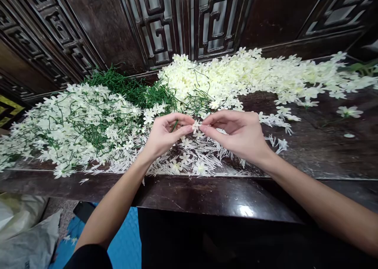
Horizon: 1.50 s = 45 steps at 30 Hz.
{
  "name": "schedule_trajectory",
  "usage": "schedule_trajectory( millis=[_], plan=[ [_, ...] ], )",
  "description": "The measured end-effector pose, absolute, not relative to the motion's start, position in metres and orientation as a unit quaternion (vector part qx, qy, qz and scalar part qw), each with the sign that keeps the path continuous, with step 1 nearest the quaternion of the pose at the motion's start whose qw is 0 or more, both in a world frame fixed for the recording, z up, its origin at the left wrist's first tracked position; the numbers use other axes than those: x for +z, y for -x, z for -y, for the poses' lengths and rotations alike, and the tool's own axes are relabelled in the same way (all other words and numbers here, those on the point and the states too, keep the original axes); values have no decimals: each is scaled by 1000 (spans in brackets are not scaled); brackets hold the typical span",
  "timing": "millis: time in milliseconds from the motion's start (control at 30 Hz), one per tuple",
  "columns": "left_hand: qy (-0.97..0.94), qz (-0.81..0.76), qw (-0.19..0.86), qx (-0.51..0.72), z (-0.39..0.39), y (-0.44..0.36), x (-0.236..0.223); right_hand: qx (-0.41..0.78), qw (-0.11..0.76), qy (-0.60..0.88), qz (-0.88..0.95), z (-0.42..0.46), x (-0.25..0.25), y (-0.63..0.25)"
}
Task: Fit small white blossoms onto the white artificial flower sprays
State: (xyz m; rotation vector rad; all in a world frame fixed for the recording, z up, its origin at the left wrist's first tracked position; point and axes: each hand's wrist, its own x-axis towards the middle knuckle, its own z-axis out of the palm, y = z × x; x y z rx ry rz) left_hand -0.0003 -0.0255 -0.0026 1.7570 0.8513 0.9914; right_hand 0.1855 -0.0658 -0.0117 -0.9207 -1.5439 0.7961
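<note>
Between my two hands is a small white artificial flower [196,126], pinched from both sides. My left hand [171,132] is closed, thumb and forefinger at the flower's left edge, and a short green stem [175,125] shows within its curled fingers. Closed in the same way, my right hand [234,131] grips the flower's right side with thumb and fingertip. Beneath the hands lies a layer of thin white stamen-like pieces [203,153] with a few loose blossoms among them.
White flowers on green stems [88,115] are heaped at left. Bare green stems [130,90] lie behind. A long pile of cream blossoms [242,74] runs along the back right. The dark wooden bench [330,151] has a carved back [159,21]. Pale sacks [32,237] stand on the floor.
</note>
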Motion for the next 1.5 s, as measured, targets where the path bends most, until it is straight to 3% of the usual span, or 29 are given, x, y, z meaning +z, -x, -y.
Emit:
schedule_trajectory(
  millis=[733, 1000, 1300, 1500],
  plan=[
    [-699, -343, 472, 414, 24, 2, -7, 291, 538, 403, 681, 68, -9, -186],
    [-740, -350, 427, 384, 27, 0, -1, 260, 539, 404, 692, 68, -11, -187],
    [-746, -362, 392, 399, 27, 0, -2, 287, 525, 420, 682, 69, -9, -186],
    [-733, -345, 392, 436, 27, -1, -3, 387, 498, 427, 647, 66, -10, -188]
  ],
)
